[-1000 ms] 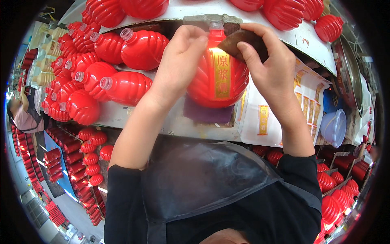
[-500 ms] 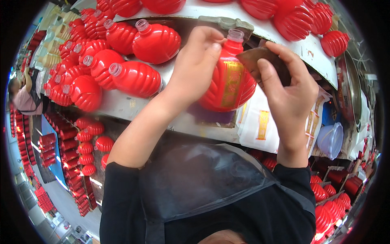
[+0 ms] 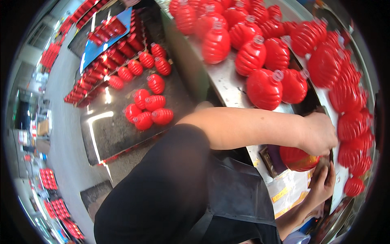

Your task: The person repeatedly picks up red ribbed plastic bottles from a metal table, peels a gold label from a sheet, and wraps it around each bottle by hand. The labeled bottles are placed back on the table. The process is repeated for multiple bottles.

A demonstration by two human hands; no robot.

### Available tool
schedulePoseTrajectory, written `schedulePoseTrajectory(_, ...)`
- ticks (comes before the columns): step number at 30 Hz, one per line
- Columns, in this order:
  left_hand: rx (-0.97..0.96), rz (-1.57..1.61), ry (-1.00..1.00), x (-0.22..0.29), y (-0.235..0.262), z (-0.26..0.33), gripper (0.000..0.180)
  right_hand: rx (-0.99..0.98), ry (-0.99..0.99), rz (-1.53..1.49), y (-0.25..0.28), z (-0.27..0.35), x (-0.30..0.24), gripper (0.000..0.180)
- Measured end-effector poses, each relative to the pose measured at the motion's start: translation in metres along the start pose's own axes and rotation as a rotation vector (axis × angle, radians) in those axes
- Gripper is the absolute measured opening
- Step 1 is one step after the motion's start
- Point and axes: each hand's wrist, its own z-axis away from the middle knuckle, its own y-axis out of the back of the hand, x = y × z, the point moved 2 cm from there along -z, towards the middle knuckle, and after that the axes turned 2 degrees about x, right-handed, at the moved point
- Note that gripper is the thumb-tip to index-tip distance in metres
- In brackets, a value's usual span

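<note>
A red ribbed plastic bottle with a gold label strip lies partly under my left forearm. My left hand is closed over its neck end, which the fingers hide. Close beside the label, my right hand is closed on a flat brown scraper-like piece, mostly covered by fingers and bottle. The bottle sits by a dark purple pad. White sheets with gold labels lie next to my right wrist.
Many red bottles crowd the white worktop beyond my left arm, with another row along the far side. Left of the bench, a dark low platform holds more red bottles. Stacked red containers stand on a blue board.
The view has swung left, so the bench now lies at the right. My left hand has closed over the bottle's neck. My right hand still holds the brown piece against the label side.
</note>
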Motion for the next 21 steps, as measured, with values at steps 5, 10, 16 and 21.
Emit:
schedulePoseTrajectory(5,0.075,-0.078,-0.087,0.017,0.024,0.042,0.017,-0.045,-0.082,-0.292,0.007,-0.005,0.018,0.033)
schedulePoseTrajectory(10,0.483,-0.201,-0.155,-0.005,0.078,0.134,0.017,0.064,0.04,-0.221,-0.002,-0.011,0.003,0.032)
schedulePoseTrajectory(16,0.808,-0.044,0.536,-0.033,0.185,0.325,0.017,-0.227,-0.149,-0.585,-0.043,-0.024,-0.021,0.032)
schedulePoseTrajectory(21,0.847,-0.488,1.155,-0.039,0.232,0.499,0.013,-0.33,-0.118,-0.591,-0.073,-0.04,-0.035,0.033)
